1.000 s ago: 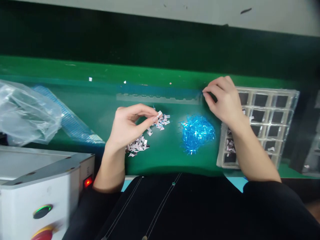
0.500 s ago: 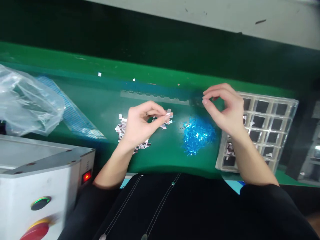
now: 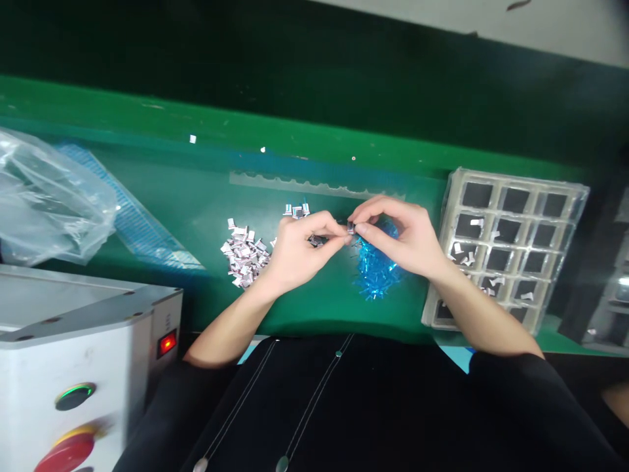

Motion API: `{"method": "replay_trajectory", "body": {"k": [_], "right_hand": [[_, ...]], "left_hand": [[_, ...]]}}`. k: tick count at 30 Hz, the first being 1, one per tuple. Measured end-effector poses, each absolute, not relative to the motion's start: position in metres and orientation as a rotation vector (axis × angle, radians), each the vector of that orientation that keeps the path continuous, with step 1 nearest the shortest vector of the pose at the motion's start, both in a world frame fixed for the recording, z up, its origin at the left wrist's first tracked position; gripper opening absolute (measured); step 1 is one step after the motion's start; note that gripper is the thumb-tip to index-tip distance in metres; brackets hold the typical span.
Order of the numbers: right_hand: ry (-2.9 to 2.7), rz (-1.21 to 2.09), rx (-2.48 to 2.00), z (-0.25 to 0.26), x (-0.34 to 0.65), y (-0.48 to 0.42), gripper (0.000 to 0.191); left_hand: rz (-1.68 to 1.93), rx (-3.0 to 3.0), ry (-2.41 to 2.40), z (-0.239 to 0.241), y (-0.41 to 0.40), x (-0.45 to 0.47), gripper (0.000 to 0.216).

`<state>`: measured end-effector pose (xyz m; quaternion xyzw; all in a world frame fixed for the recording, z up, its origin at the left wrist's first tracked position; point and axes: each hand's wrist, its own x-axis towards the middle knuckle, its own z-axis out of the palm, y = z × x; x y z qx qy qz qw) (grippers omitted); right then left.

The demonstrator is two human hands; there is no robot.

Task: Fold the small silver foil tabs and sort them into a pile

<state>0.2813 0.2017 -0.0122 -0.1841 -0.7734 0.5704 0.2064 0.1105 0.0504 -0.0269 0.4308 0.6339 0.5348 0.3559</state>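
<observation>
Between the fingertips of both hands is a small dark and silver piece (image 3: 350,227), too small to name exactly. My left hand (image 3: 307,252) pinches it from the left, thumb against forefinger. From the right, my right hand (image 3: 400,233) closes thumb and forefinger on or right beside it; the fingertips nearly meet. Under the right fingers lies a heap of shiny blue film strips (image 3: 376,272). A pile of small silver-white pieces (image 3: 244,255) lies left of my left hand, partly behind it. Several similar pieces with blue marks (image 3: 297,210) lie just above that hand.
A clear divided tray (image 3: 507,246) with small pieces in some compartments stands at the right. A notched translucent strip (image 3: 304,187) lies behind the hands. At the left are a plastic bag (image 3: 54,196), a blue-marked strip (image 3: 142,216) and a grey machine (image 3: 98,367) with a red button.
My right hand has come left from beside the tray to meet my left hand. My left hand has shifted slightly right and down with the small piece.
</observation>
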Motion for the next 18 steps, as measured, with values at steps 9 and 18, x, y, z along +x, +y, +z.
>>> {"method": "replay_trajectory", "body": {"k": [9,18], "right_hand": [[-2.188,1.565,-0.466,-0.0147,0.2804,0.2016,0.006],[-2.208,1.565,-0.512,-0.0145,0.2824,0.2038,0.016]], "left_hand": [[1.349,1.219,1.66,-0.0245,0.0504,0.1093,0.01],[1.326,1.224,1.639,-0.0241,0.0507,0.1078,0.009]]}}
